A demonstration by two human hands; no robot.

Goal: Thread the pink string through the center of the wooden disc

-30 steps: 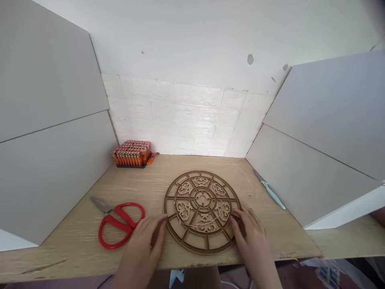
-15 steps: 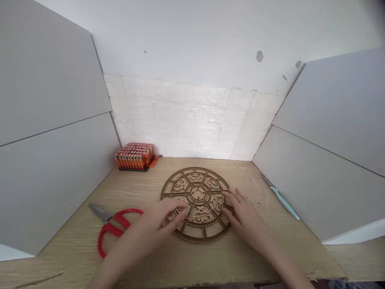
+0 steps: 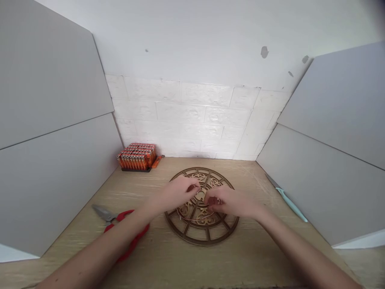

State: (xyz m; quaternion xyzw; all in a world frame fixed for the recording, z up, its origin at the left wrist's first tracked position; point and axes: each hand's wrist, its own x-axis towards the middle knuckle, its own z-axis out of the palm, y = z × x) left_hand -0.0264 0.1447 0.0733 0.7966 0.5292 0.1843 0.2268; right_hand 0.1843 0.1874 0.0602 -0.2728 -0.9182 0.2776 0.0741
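On the desk [image 3: 264, 257], a round wooden fretwork disc [image 3: 207, 237] lies flat, without a long axis; the left hand [image 3: 176, 194] and right hand [image 3: 231, 202] close their fingers near its hub, seemingly pinching thin thread [image 3: 192, 219].

"What sort of place do we have here?"

"We're in a small craft corner: a wood-grain desk [image 3: 264, 192] boxed in by grey boards [image 3: 51, 120], against a white brick-pattern wall [image 3: 192, 116]."

"What tells us that?"

"We see red-handled scissors [image 3: 126, 214], a teal-handled knife [image 3: 290, 204] and a fretwork wooden disc [image 3: 207, 237]."
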